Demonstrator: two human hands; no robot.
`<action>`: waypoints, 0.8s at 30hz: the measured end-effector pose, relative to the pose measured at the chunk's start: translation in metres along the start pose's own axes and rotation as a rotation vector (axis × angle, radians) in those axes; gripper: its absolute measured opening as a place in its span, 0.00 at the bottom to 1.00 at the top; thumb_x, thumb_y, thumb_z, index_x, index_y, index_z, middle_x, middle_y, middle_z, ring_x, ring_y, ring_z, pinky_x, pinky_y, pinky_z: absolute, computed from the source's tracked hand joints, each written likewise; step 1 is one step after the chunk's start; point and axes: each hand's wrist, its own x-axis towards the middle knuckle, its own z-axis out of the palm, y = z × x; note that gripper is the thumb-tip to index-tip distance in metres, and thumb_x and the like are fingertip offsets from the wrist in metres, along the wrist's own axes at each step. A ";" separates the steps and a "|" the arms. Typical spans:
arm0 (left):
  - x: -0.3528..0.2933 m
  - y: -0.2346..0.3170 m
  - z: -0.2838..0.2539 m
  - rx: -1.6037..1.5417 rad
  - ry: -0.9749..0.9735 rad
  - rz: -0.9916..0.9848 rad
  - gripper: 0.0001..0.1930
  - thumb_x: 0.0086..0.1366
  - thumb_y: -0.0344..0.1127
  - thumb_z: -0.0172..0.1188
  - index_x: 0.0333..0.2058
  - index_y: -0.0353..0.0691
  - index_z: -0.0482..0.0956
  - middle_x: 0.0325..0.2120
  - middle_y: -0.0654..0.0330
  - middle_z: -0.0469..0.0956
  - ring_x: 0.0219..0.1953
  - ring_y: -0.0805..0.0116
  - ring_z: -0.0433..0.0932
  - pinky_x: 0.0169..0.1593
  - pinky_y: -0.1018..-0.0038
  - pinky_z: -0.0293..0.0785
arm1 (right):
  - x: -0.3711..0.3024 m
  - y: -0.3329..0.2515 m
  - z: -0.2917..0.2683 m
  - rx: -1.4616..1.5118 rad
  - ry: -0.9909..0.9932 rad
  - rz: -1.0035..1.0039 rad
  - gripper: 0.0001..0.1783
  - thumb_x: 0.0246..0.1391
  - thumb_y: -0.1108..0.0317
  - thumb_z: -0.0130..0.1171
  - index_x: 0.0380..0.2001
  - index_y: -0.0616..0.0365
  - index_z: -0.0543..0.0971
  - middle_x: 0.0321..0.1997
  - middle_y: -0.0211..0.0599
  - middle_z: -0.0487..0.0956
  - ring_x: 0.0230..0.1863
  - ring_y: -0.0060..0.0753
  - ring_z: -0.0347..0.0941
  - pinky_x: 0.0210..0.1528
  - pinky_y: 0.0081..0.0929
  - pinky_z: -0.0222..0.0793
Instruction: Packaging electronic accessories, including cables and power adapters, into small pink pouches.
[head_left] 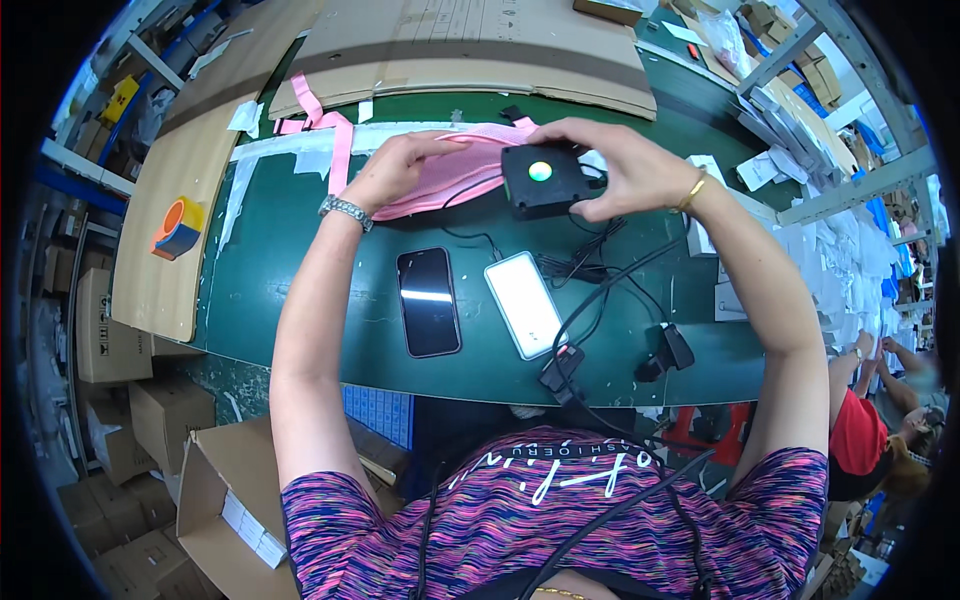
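Note:
Over the far middle of the green table (330, 295), my left hand (398, 172) grips the edge of a pink mesh fabric pouch (455, 185) with straps. My right hand (640, 168) holds a small black box (530, 192) by its right side, between thumb and fingers. A round light glows on the box's face, and its left part overlaps the pouch. Nearer to me lie a dark smartphone (428, 302) and a white power bank (525, 305), with a thin cable at its far end. The pouch's far side is partly hidden.
Coiled black cables (585, 270) and a black plug adapter (666, 353) lie right of the power bank. Flattened cardboard (470, 55) covers the far side. A tape roll (178, 228) sits on a wooden board at left. An open carton (235, 490) stands at lower left.

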 end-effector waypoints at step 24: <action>-0.003 -0.002 0.011 0.047 0.067 -0.054 0.34 0.66 0.15 0.48 0.64 0.57 0.80 0.67 0.51 0.74 0.65 0.48 0.76 0.68 0.63 0.73 | -0.060 0.086 0.032 -0.012 -0.077 0.339 0.43 0.44 0.56 0.74 0.63 0.57 0.70 0.59 0.52 0.78 0.60 0.52 0.76 0.66 0.40 0.70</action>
